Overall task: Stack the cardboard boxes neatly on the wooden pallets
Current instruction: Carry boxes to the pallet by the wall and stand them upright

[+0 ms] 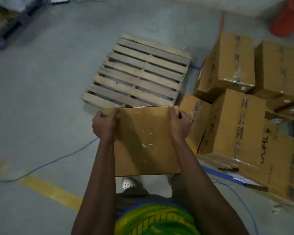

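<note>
Cardboard box (pixel 146 141) carried at centre, left hand (pixel 104 124) and right hand (pixel 178 123) gripping its far corners, wooden pallet (pixel 137 72) bare at 12 o'clock, box pile (pixel 241 106) at 3 o'clock; carry step, next likely a squared set-down at a pallet corner.

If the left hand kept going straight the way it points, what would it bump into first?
Probably the slatted wooden pallet: the left hand, gripping the plain brown cardboard box, points at its near edge. Height is unclear, so it may pass above.
</note>
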`<state>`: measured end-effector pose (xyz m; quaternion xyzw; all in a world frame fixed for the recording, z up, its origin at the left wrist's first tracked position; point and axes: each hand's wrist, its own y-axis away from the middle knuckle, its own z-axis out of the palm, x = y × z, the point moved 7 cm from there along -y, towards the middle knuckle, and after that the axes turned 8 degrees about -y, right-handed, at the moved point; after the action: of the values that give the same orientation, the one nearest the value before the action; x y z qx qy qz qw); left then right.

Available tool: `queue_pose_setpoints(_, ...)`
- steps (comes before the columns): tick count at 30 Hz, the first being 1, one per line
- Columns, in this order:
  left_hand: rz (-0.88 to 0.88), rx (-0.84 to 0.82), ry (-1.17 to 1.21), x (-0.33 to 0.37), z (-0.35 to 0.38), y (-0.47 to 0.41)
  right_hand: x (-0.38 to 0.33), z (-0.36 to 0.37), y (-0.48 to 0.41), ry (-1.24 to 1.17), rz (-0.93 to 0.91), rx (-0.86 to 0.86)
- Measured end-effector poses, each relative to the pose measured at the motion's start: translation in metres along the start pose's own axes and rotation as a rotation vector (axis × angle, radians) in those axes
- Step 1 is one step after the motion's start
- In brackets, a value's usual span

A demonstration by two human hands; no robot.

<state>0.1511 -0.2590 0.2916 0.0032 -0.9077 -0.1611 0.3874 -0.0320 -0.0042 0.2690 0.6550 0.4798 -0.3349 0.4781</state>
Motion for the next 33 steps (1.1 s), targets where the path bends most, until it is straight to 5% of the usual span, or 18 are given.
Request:
queue_pose_setpoints(13, -0.137, 0.047, 0.383, -0.044, -0.139, -0.123, -0.076, 0.158, 0.105, -0.047, -0.088, -0.075)
queue_pose_setpoints(33, -0.396, -0.046, 0.460, 0.066, -0.123, -0.441, -0.171, 0.481, -0.001, 0.033, 0.084, -0.069)
